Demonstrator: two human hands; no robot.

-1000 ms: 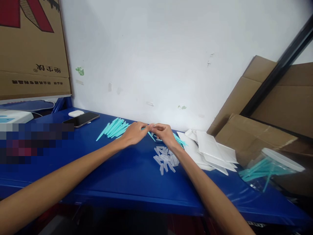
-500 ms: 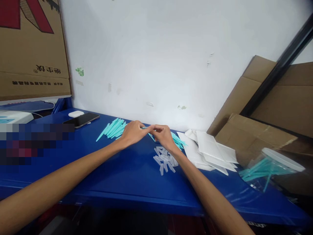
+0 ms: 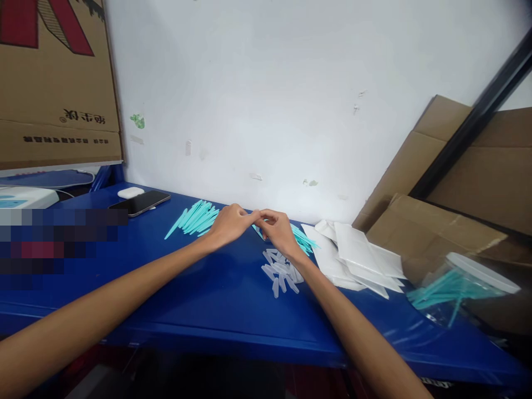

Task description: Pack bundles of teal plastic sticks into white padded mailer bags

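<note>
My left hand (image 3: pixel 233 224) and my right hand (image 3: pixel 276 228) meet fingertip to fingertip above the back of the blue table, both pinched closed. What lies between the fingers is mostly hidden; a sliver of a slim teal eyebrow razor showed at my left thumb a moment ago. Left of my left hand lies a pile of teal razors (image 3: pixel 195 217). A second bunch of teal razors (image 3: pixel 304 239) sits just behind my right wrist. Small clear plastic blade caps (image 3: pixel 280 270) are heaped on the table below my right hand.
White paper packets (image 3: pixel 361 255) lie right of my right arm. Further right stands a clear tub (image 3: pixel 461 291) with teal razors and a white lid. A phone (image 3: pixel 143 203) and a white case (image 3: pixel 130 192) lie at the back left. Cardboard (image 3: pixel 432 227) leans at the right.
My hands stay together in nearly the same place. The fingertips have pressed closer, and the small pale piece seen between them at first is now covered. The view has shifted very slightly.
</note>
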